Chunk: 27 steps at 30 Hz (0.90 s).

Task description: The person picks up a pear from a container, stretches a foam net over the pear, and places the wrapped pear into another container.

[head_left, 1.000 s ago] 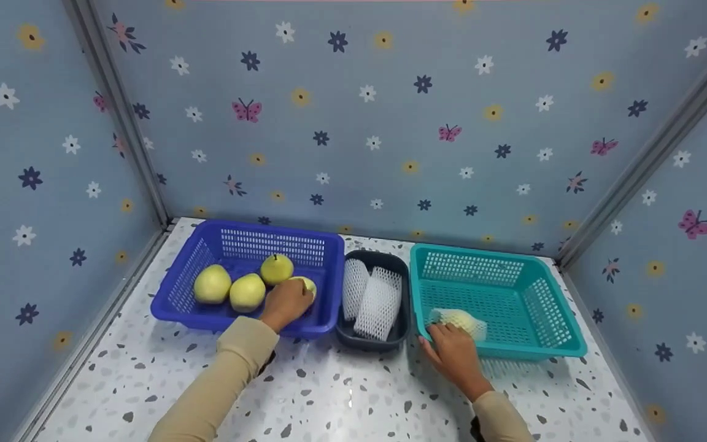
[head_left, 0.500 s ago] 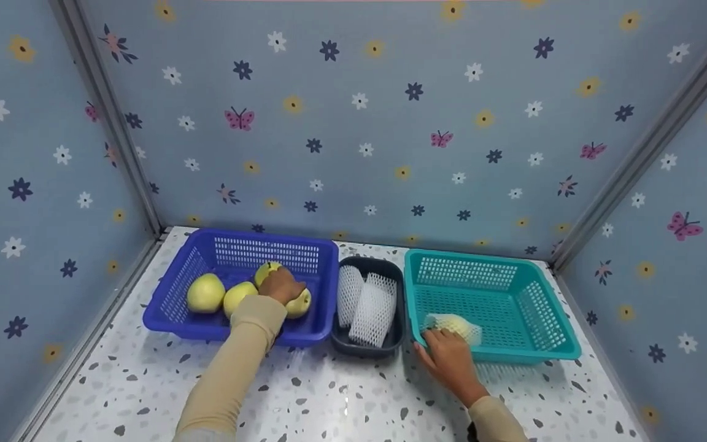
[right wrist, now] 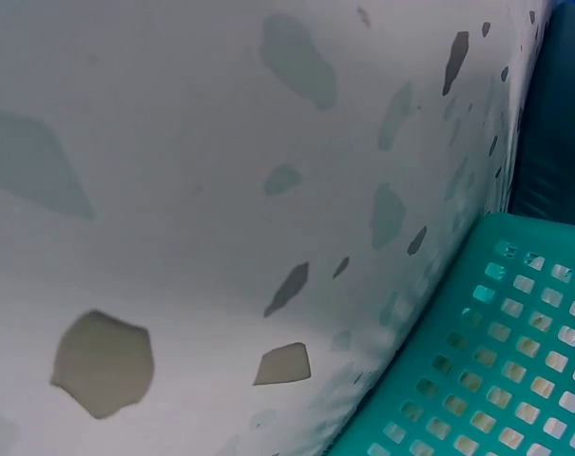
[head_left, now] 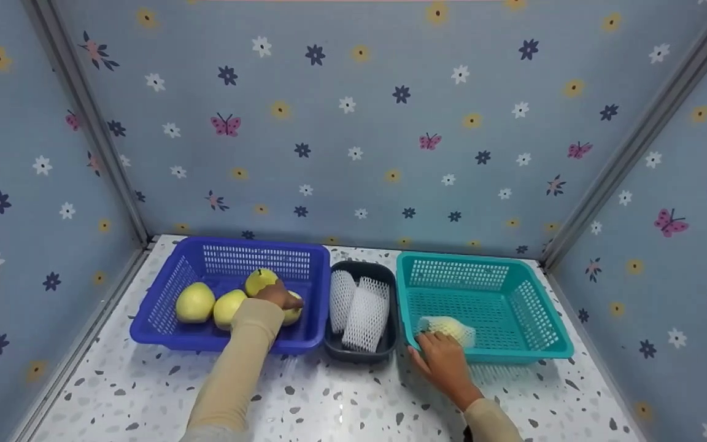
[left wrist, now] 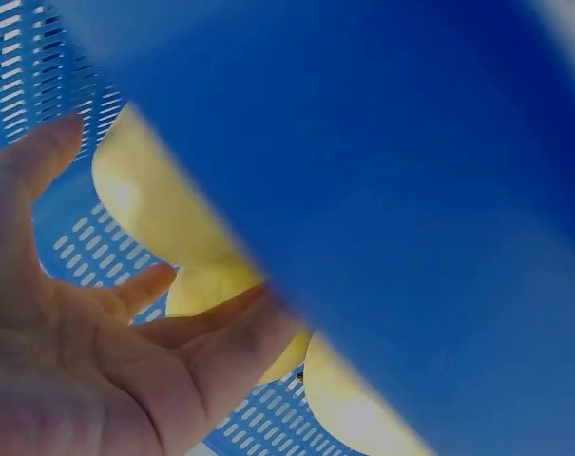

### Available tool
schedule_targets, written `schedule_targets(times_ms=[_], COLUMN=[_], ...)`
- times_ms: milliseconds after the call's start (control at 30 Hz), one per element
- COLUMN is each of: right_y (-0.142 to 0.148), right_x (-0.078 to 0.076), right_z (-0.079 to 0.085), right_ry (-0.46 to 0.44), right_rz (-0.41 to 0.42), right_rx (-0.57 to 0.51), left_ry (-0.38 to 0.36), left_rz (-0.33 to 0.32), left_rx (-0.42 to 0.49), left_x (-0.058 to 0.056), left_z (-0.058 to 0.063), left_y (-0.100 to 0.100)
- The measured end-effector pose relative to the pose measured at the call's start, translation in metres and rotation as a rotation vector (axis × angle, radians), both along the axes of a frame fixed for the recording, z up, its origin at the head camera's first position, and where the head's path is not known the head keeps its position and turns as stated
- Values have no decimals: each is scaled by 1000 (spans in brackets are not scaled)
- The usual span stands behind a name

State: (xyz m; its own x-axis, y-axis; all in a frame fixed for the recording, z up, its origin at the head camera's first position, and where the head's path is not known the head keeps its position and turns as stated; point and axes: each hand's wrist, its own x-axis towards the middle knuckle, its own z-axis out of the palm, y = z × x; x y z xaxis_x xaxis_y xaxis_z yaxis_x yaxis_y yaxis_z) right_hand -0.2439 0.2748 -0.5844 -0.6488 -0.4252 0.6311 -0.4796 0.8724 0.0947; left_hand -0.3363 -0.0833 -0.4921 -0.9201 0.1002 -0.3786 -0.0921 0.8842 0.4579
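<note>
My left hand [head_left: 277, 296] reaches down into the purple basket [head_left: 166, 341], among several yellow-green pears. It is between the back pear [head_left: 260, 282] and the right-hand pear [head_left: 293, 314]. In the left wrist view that hand [left wrist: 106, 370] has its thumb spread wide and its fingers loosely extended; the basket wall hides some fingertips. My right hand [head_left: 445, 362] rests over the front left rim of the teal basket [head_left: 507, 355], fingers on the inner side beside a pear in a white foam net [head_left: 450, 328]. The right wrist view does not show this hand.
Between the baskets stands a dark grey tub [head_left: 359, 356] with white foam net sleeves [head_left: 366, 316] in it. All three containers sit side by side on a speckled white table [head_left: 316, 399]. Patterned panels [head_left: 353, 123] enclose the back and sides.
My left hand moved off the right-hand pear toward the back pear, then came slightly back to the right. The right hand stays at the teal basket's rim. The head view has shifted slightly.
</note>
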Motion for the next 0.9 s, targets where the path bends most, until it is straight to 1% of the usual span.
schedule_targets(times_ms=[133,233,300,367,467,533,600,667,767,833,900], right_y=[-2,-2,-2,-2,-2,-2,-2,-2,-1,0,0], right_x=[0,0,-1,-2,-3,-4,-4,-3,-2,-1,0], right_z=[0,1,1,2,3,3,3,3,1,0,-2], right_ry=[-4,-3,-5,-2,-4,-7,-9,-11,-14,-14,-12], right_rz=[5,5,3,0,-2,-4,-5,-12,-24,-29,-26], right_rx=[2,1,2,7,9,7,6,10,18,19,10], left_ry=[48,69,67,53,49,42,39,26,21,39,77], left_rz=[-29,-34,-35,-32,-41,-41,-45,-42,-56,-72,-91], left_rx=[21,48,38,32,-2,-2,5,15,32,35,48], left_x=[10,10,6,0,-9,-14,-15,-15,-11,-8,-5], left_z=[3,0,-4,-9,-17,-20,-20,-19,-16,-15,-15], left_y=[-4,-5,-6,-6,-5,-4,-3,-2,-1,0,1])
